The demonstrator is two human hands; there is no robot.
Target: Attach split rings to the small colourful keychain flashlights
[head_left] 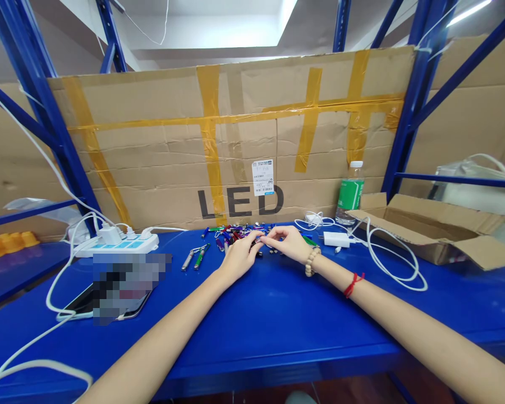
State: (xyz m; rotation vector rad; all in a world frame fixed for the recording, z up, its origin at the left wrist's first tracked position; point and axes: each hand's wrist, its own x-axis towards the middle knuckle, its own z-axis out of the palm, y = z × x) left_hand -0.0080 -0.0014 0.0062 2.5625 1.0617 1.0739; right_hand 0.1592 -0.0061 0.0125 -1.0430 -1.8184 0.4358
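Two bare hands meet at the fingertips over one pile of small coloured pieces (231,231) (too jumbled to count), centred near the back of a blue table (269,320). The left hand (239,258) and right hand (292,243) each curl narrow, thumb near forefinger; whether either grips a piece, I cannot tell. Two slim pieces (201,257) lie just left of the pile. One power strip (128,247) sits farther left; one bottle (350,196) and one open box (435,227) stand right. Blue surface stretches between forearms to the front edge.
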